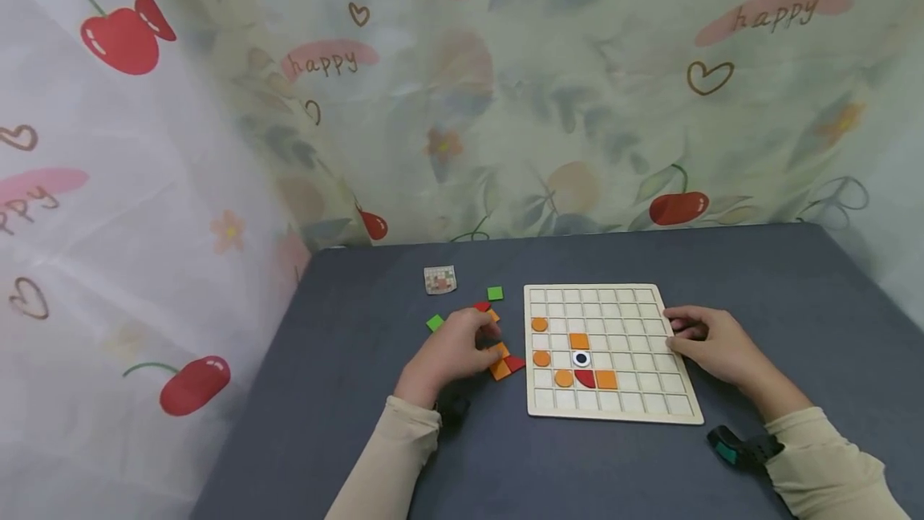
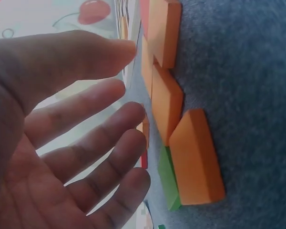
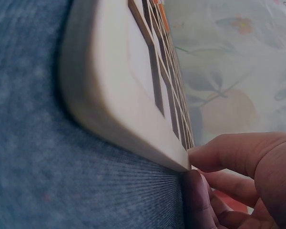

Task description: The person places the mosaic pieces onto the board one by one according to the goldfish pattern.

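My left hand (image 1: 451,350) hovers over a loose cluster of coloured tiles left of the board, its fingers relaxed and apart. In the left wrist view no tile lies between thumb and fingers; orange tiles (image 2: 196,162) and a green tile (image 2: 168,179) lie beside them on the cloth. A red tile (image 1: 514,363) shows near the thumb. The pale gridded board (image 1: 635,315) lies flat, bearing round orange pieces (image 1: 564,379), square orange tiles (image 1: 606,379), a red quarter-round piece (image 1: 585,379) and an eye piece (image 1: 581,359). My right hand (image 1: 722,347) pinches the board's right edge.
A small pattern card (image 1: 439,280) lies at the back left of the dark tabletop (image 1: 346,424). Green tiles (image 1: 494,293) lie near it. A cherry-printed curtain (image 1: 505,103) hangs behind the table and along its left side.
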{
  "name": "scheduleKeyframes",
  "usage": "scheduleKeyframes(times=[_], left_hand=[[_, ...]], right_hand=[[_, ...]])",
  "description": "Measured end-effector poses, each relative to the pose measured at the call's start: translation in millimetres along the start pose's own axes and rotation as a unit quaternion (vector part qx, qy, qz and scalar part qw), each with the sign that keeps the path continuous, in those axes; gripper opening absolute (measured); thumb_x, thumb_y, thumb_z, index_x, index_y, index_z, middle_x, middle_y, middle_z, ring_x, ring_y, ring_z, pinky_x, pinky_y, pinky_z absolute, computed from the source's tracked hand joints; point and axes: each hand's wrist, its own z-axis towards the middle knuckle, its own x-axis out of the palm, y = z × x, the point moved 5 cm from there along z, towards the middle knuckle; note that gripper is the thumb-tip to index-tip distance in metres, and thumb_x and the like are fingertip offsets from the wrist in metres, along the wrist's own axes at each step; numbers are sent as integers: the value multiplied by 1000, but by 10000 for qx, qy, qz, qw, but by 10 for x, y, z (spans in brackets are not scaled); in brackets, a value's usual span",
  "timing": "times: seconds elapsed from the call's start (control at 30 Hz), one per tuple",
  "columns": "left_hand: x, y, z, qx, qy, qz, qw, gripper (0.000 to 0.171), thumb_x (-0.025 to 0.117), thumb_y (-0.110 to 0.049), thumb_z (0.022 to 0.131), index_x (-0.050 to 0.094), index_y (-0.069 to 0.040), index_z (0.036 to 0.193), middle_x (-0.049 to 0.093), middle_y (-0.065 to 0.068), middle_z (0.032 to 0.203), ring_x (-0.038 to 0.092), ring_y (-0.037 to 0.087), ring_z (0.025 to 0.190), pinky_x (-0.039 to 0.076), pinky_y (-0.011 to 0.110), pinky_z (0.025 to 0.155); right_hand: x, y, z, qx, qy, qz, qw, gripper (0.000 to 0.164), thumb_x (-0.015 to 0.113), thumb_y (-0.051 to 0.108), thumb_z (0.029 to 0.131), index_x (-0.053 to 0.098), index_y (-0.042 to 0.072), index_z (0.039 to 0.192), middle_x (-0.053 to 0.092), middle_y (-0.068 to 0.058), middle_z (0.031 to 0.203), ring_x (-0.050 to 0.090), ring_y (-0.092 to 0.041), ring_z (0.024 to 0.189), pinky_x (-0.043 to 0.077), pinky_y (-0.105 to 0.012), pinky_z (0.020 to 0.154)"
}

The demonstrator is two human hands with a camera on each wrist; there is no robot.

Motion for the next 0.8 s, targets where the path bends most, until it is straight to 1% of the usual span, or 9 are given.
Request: scheduleKeyframes(times=[0.17, 0.43, 0.67, 0.8], left_hand=[[32, 12, 12, -50, 104, 143, 9998, 22, 83, -17, 91, 78, -9, 111, 73, 3, 105, 65, 18, 94, 58, 34, 88], [39, -18, 10, -31, 66, 222, 9997, 17, 80, -12, 93, 78, -9, 109, 73, 3, 102, 64, 17, 91, 58, 33, 86], [41, 13, 14, -40, -52, 357, 9993, 14, 76, -12, 96, 80, -11, 110, 72, 3, 110, 64, 16, 96, 58, 34, 89], [34, 24, 4, -54, -57, 338, 9994, 17, 76, -13, 95, 80, -11, 112, 72, 3, 111, 65, 17, 98, 58, 35, 91]], right_hand=[[3, -9, -5, 28, -14, 18, 10000, 54, 74, 13, 97, 58, -8, 144, 66, -22, 122, 61, -11, 94, 52, -21, 72], [-13, 5, -1, 9, -4, 23, 10000, 54, 74, 13, 97, 58, -8, 144, 67, -22, 122, 60, -5, 91, 52, -21, 72], [-18, 17, -4, -43, -18, 46, 10000, 52, 73, 12, 97, 59, -8, 143, 67, -22, 121, 59, -4, 91, 52, -21, 72], [-13, 9, -9, -54, -13, 44, 10000, 52, 73, 12, 97, 59, -8, 143, 67, -22, 122, 59, -3, 90, 52, -21, 72]])
